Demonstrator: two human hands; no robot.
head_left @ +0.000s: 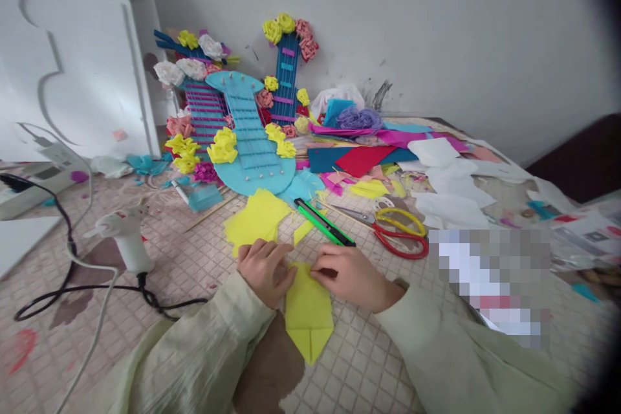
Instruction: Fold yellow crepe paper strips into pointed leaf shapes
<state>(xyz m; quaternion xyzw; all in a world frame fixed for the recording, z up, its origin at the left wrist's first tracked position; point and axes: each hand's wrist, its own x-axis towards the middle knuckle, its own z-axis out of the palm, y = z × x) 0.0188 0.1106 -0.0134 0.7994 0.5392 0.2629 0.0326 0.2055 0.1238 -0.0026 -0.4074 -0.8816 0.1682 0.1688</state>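
Note:
A folded piece of yellow paper (pixel 309 310) lies on the table, its near end creased into a point. At its far left corner, my left hand (pixel 266 268) pinches the edge between thumb and fingers. My right hand (pixel 353 275) pinches the far right corner the same way. Just beyond my hands are a stack of yellow paper (pixel 257 217) and a green box cutter (pixel 325 223). To the right of the cutter lie scissors (pixel 400 233) with red and yellow handles.
A white hot glue gun (pixel 126 239) stands at left, its black cord (pixel 63 297) looping over the table. Behind are a light-blue stringed paper instrument (pixel 257 142) with yellow paper flowers (pixel 224 145) and other decorated pieces. White paper sheets (pixel 451 181) lie at back right; a blurred patch covers something nearer.

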